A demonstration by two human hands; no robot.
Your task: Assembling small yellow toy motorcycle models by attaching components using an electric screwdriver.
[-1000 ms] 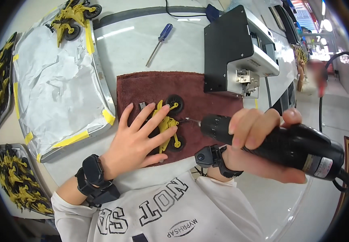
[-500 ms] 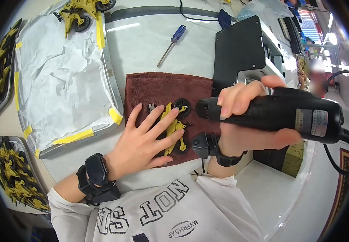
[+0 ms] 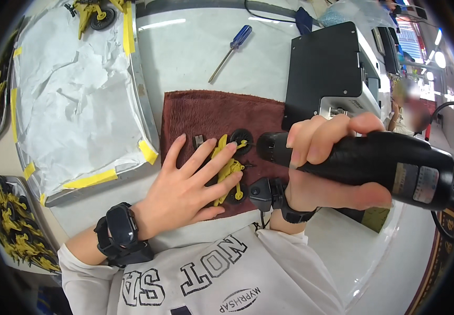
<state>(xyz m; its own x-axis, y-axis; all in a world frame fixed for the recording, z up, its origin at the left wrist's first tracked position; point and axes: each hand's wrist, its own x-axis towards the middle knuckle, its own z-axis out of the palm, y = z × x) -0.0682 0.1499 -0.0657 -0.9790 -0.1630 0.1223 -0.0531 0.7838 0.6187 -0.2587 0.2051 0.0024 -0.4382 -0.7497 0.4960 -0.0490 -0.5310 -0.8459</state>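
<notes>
Under the spread fingers of my left hand (image 3: 182, 184), a yellow toy motorcycle (image 3: 230, 169) with black wheels lies on its side on a dark red cloth (image 3: 193, 113). The palm and fingertips press it flat, hiding much of its body. My right hand (image 3: 324, 157) is wrapped around a thick black electric screwdriver (image 3: 360, 157), held roughly level. Its thin bit points left, and the tip reaches the upper wheel's hub area; whether it touches a screw is too small to tell. A small dark metal piece (image 3: 198, 140) lies beside my left fingers.
A blue-handled screwdriver (image 3: 241, 37) lies beyond the cloth. To the right stands a black box-shaped machine (image 3: 321, 68). At left, a paper-lined tray (image 3: 80, 105) has yellow tape and another motorcycle (image 3: 101, 17). Trays with several yellow motorcycles (image 3: 14, 220) sit farther left. A person stands far right.
The electric screwdriver's rear end has dropped a little, tilting it slightly. My left hand stays pressed on the toy motorcycle. The whole view has shifted slightly.
</notes>
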